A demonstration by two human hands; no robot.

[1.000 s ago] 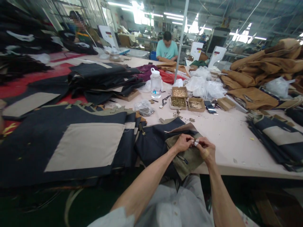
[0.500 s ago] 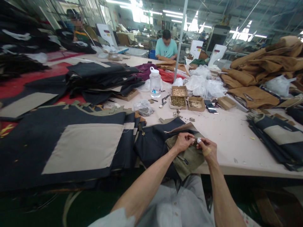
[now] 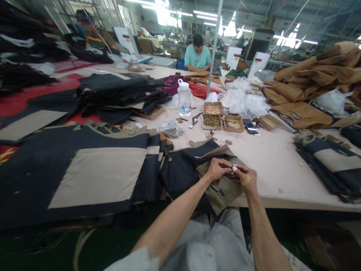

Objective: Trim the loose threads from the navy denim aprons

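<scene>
Cloth (image 3: pixel 229 190) in olive and navy lies at the near edge of the table (image 3: pixel 282 162), under the left hand (image 3: pixel 217 169) and right hand (image 3: pixel 248 180), whose fingertips pinch closely together on something too small to identify, which could slip if either loosened.

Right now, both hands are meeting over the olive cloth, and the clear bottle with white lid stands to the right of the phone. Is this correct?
Not the side: the head view shows the clear bottle with white lid to the left of the phone. The left hand and right hand do meet over the olive cloth.
</scene>
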